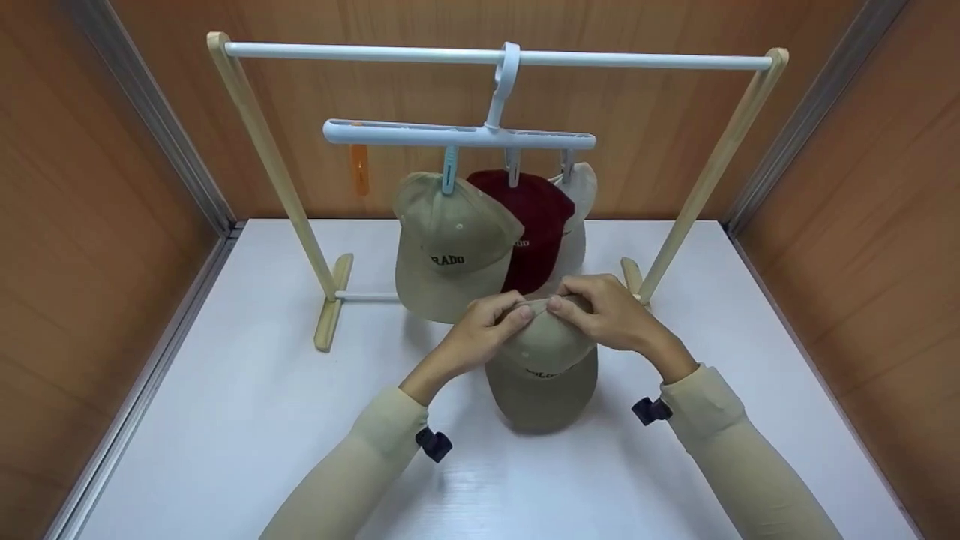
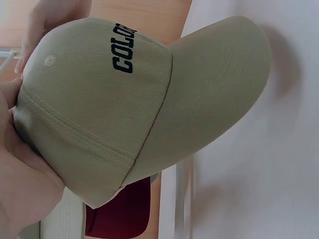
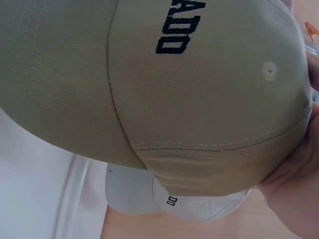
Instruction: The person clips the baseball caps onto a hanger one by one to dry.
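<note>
Both hands hold a beige baseball cap [image 1: 541, 397] by the top of its crown, its brim hanging down over the white table. The left hand [image 1: 480, 331] pinches the crown from the left, and the right hand [image 1: 613, 311] pinches it from the right, thumbs close together. Dark lettering on the cap's front [image 2: 99, 79] shows in the left wrist view. Behind the hands, a second beige cap [image 1: 457, 247], a dark red cap [image 1: 536, 217] and a white cap [image 1: 583, 202] hang from clips on a pale blue hanger [image 1: 420, 135]. In the right wrist view the held cap [image 3: 209, 104] covers most of the scene.
The hanger hooks over a white rod [image 1: 360, 52] between wooden legs [image 1: 274, 165]. An orange clip [image 1: 360, 169] hangs at its left with nothing in it; a blue clip [image 1: 449, 171] grips the hanging beige cap. Wood-grain panels [image 1: 862, 187] enclose the white table [image 1: 247, 390].
</note>
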The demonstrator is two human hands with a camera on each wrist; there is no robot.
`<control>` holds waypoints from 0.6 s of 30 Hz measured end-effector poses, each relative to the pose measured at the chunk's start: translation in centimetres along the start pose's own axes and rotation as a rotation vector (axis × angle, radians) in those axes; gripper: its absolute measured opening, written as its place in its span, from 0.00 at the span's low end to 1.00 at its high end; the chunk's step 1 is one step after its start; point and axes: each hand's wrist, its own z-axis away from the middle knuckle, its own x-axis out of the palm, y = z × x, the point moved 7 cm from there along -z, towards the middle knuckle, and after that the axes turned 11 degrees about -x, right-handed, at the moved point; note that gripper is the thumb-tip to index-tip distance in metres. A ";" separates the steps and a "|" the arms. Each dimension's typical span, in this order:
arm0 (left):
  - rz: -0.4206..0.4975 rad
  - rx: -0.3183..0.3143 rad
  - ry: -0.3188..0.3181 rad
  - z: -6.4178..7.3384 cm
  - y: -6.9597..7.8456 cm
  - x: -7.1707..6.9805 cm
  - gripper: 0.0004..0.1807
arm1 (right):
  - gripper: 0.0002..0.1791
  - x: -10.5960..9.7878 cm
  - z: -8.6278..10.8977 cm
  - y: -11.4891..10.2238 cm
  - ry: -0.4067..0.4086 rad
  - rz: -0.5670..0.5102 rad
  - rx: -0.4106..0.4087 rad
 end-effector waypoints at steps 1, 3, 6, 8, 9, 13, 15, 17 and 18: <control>-0.001 -0.003 0.000 0.2 0.0 -0.1 0.14 | 0.14 0.1 -0.1 -0.1 -0.004 -0.003 -0.003; -0.009 -0.011 -0.002 0.4 -0.1 -0.4 0.14 | 0.14 0.4 -0.2 -0.2 -0.008 -0.009 -0.007; -0.017 -0.017 -0.007 0.8 -0.1 -0.8 0.14 | 0.14 0.7 -0.4 -0.5 -0.009 -0.021 -0.016; -0.024 -0.013 -0.008 1.1 0.1 -1.1 0.14 | 0.14 0.9 -0.6 -0.7 -0.010 -0.024 -0.023; -0.030 -0.009 -0.008 1.2 0.2 -1.3 0.14 | 0.14 1.0 -0.6 -0.8 -0.011 -0.027 -0.024; -0.053 0.002 -0.006 1.7 0.5 -1.8 0.15 | 0.12 1.5 -0.8 -1.2 -0.019 -0.034 -0.025; -0.059 0.002 -0.008 2.0 0.6 -2.1 0.14 | 0.11 1.8 -1.0 -1.4 -0.025 -0.042 -0.026; -0.062 0.001 -0.007 2.3 0.6 -2.5 0.14 | 0.12 2.1 -1.2 -1.7 -0.027 -0.050 -0.031; -0.065 0.002 -0.005 2.4 0.7 -2.8 0.14 | 0.12 2.2 -1.3 -1.8 -0.028 -0.052 -0.033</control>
